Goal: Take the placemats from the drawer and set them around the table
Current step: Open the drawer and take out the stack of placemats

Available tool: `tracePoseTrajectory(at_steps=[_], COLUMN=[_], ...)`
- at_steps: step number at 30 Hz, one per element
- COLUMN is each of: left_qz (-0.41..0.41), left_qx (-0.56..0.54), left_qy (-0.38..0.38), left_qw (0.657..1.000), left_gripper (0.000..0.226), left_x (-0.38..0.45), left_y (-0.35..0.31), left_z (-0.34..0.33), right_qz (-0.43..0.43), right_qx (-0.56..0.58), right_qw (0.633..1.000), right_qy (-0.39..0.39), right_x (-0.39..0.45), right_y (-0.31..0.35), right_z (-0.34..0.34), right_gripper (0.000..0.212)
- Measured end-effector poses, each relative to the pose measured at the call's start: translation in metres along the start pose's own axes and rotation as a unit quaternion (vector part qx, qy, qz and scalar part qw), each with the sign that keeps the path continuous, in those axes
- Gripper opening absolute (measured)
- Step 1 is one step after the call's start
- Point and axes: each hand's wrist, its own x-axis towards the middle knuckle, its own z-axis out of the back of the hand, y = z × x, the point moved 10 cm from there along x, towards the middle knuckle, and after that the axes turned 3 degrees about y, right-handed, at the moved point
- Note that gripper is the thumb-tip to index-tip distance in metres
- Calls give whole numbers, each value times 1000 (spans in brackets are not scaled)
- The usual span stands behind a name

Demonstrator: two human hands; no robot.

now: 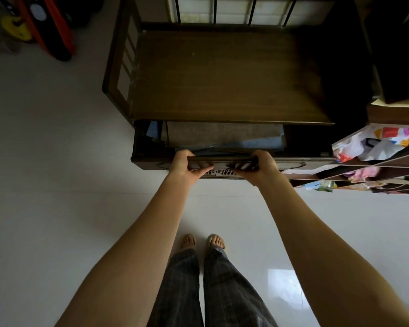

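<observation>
Left hand [183,161] and right hand [261,164] both curled round drawer [149,159] handle; grey placemats [224,134] inside; carved front lettering perhaps unreadable.

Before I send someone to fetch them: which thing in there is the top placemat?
Find the wooden cabinet; its drawer is pulled partly open by both hands. The top placemat is the grey woven sheet uppermost in the pile, the ones beneath and left of it being blue.

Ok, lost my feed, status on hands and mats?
Left hand, right hand gripping dark wooden drawer front. Grey and blue placemats stacked inside, untouched. Nothing blocking.
</observation>
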Motion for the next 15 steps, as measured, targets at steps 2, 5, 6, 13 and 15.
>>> tracePoseTrajectory(at_steps=[2, 5, 6, 13, 15], left_qz=[-2, -2, 1, -7, -6], left_qx=[0, -2, -3, -15, -13], left_qy=[3, 1, 0, -6, -5], left_qw=[1000, 1000, 1000, 1000, 1000], left_gripper=[14, 15, 14, 16, 18], left_x=[-2, -4, -6, -25, -30], left_y=[1, 5, 8, 37, 43], left_z=[2, 11, 15, 48, 58], right_qz=[5, 8, 4, -5, -4], right_qx=[-3, -3, -6, -19, -11], right_qw=[1000, 1000, 999, 998, 998], right_qy=[-6, -29, -38, -63, -63], right_x=[-4, -11, -15, -36, -40], right_y=[-3, -10, -14, -36, -45], right_z=[1, 11, 16, 49, 57], right_gripper=[27, 34, 34, 25, 16])
